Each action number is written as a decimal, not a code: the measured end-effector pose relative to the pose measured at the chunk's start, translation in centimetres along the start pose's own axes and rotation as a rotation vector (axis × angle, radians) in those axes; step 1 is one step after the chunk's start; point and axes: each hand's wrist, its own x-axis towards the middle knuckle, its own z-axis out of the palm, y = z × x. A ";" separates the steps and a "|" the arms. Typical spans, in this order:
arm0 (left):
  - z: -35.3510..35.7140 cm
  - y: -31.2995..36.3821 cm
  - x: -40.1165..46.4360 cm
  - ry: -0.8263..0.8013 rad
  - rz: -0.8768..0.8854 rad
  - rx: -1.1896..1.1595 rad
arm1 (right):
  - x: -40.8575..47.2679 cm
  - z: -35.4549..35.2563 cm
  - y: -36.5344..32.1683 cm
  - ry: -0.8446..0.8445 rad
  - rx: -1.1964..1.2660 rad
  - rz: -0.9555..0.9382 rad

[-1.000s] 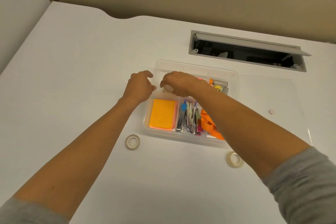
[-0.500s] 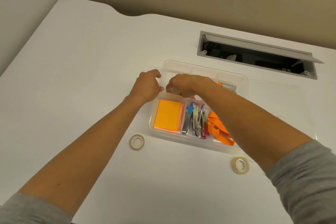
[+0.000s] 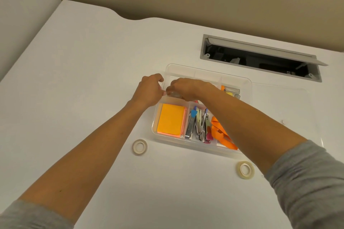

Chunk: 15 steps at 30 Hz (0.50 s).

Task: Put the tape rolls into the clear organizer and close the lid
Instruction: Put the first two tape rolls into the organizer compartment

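Both hands [image 3: 168, 90] as before over the organizer's [image 3: 245, 87] far-left compartment; tape rolls [image 3: 139, 147] unmoved

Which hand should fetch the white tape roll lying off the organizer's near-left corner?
Left, probably. The left hand sits at the clear plastic organizer's left wall, on the same side as that white tape roll. The right hand would have to cross over the left forearm.

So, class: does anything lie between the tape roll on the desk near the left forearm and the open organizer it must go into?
Nothing visible does. The tape roll lies flat on bare white desk, just outside the clear organizer's near-left corner. The organizer is uncovered; both hands are busy at its far-left compartment.
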 end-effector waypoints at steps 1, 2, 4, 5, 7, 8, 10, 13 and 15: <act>0.0 0.0 0.0 0.002 0.001 -0.001 | 0.0 0.1 0.0 0.006 -0.002 -0.003; 0.1 -0.1 0.0 0.001 0.001 -0.001 | 0.0 0.1 0.1 0.010 0.002 -0.005; 0.1 -0.1 0.1 -0.006 0.000 0.006 | 0.0 0.1 0.3 0.007 0.011 -0.009; 0.2 -0.1 0.2 -0.008 0.000 0.010 | 0.0 0.1 0.3 -0.001 0.010 -0.010; 0.1 -0.1 0.2 -0.010 0.003 0.020 | 0.1 0.0 0.2 -0.023 -0.005 -0.001; 0.1 0.0 0.3 -0.011 0.007 0.029 | 0.0 -0.1 0.1 -0.043 -0.017 0.008; 0.1 0.1 0.2 -0.014 0.014 0.046 | -0.2 -0.4 -0.3 -0.073 -0.039 0.032; -0.4 0.4 0.0 -0.027 0.010 0.044 | -1.4 -1.6 -0.8 -0.022 -0.009 0.066; -1.4 0.5 -0.4 -0.003 0.000 0.004 | -3.1 -2.7 -1.1 0.079 0.082 0.100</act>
